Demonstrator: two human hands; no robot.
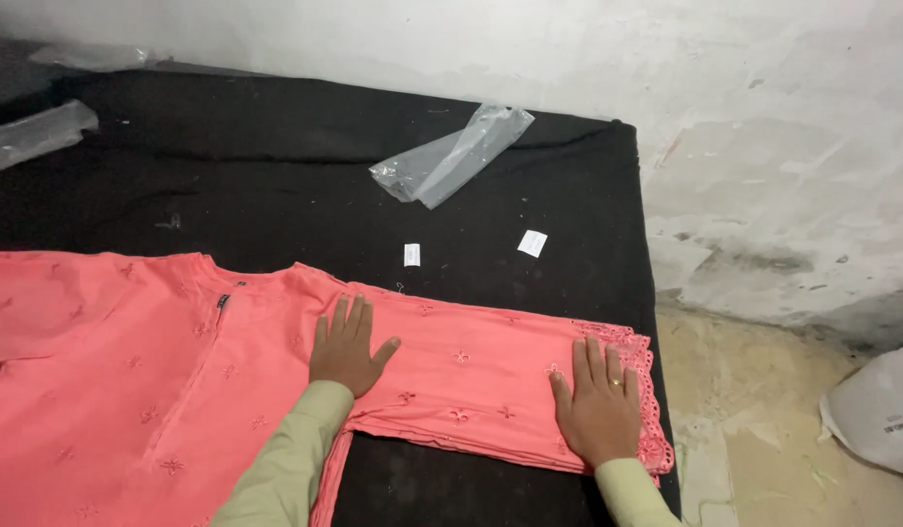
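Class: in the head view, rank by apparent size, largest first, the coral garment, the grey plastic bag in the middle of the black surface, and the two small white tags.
1. Coral garment.
2. Grey plastic bag.
3. The two white tags look about equal; not ranked.

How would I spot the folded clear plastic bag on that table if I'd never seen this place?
Find the black table against the white wall. Above the coral garment lies the folded clear plastic bag, near the far edge. It is long, grey and shiny, unlike the two small white paper tags below it.

one pink garment (178, 390), three plastic bags (451, 156), two paper tags (532, 243)
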